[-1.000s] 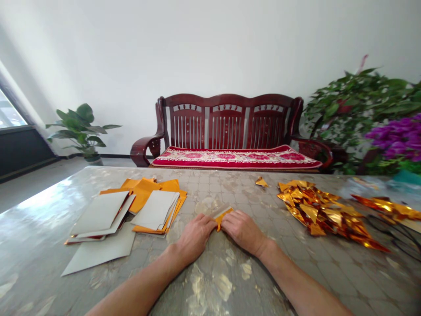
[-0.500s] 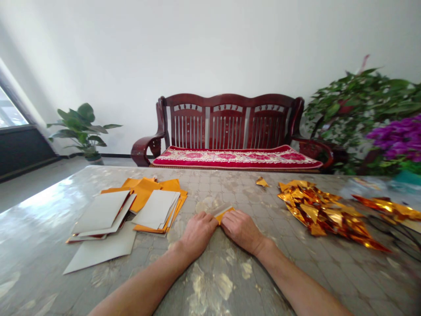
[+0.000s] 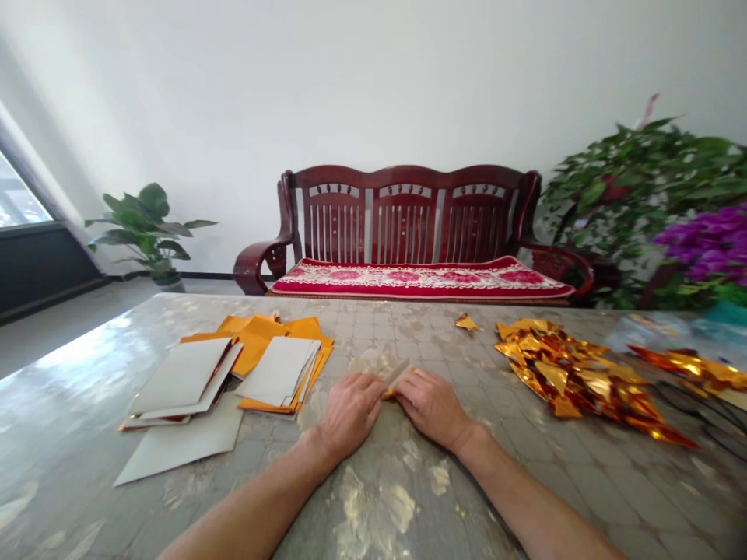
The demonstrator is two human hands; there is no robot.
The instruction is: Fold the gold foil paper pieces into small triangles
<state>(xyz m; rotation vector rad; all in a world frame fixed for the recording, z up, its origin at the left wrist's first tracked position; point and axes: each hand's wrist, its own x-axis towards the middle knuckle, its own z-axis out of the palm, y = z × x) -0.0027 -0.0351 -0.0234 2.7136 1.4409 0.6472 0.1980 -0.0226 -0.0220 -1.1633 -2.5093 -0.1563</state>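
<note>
Between my hands, at the middle of the table, is a small piece of orange paper (image 3: 398, 375), its pale side turned up as a narrow strip. My left hand (image 3: 352, 408) is closed on the paper's left end, fingers bent over it. The other end is pinched by my right hand (image 3: 435, 404), also closed. Fingers hide most of the paper. To the left lie a stack of pale-backed orange sheets (image 3: 280, 372) and a stack of grey-white sheets (image 3: 175, 377). Right of my hands is a heap of shiny gold folded paper pieces (image 3: 566, 373).
The table (image 3: 373, 513) has a floral, shiny cover. One gold piece (image 3: 466, 321) lies apart near the far edge. Clear plastic bags (image 3: 647, 330) and a dark cable (image 3: 694, 404) are at the right. Beyond the table stands a wooden bench (image 3: 402, 225), with plants on both sides.
The paper has been folded or rolled over between my fingers, so less orange and a narrower pale strip shows. Both hands stay in nearly the same place.
</note>
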